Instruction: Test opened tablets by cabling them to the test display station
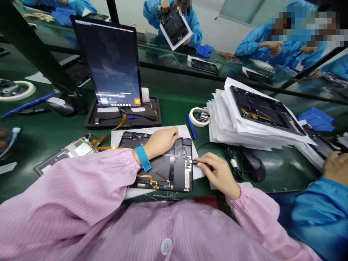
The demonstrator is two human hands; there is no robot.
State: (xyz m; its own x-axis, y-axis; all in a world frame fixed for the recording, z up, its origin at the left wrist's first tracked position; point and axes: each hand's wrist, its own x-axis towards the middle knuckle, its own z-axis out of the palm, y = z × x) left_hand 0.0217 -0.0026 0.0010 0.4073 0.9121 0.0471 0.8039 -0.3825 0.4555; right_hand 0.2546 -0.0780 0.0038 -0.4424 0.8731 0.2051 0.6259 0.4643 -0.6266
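Note:
An opened black tablet back point(174, 163) lies on a white sheet point(152, 131) on the green bench, just in front of me. My left hand point(161, 142) rests on its upper part with fingers curled, holding it down. My right hand point(217, 172) is closed on a black cable plug point(196, 162) at the tablet's right edge, level with a small connector board. A blue wrist strap point(143, 158) circles my left wrist. Orange flex cables run from the tablet's left side.
An upright tablet screen point(111, 61) stands in a black tray point(122, 117) behind. To the right sit a tape roll point(199, 116), a blue pen point(191, 125), a black mouse point(252, 165) and a stack of white sheets with a tablet on top point(258, 116). Co-workers in blue surround the bench.

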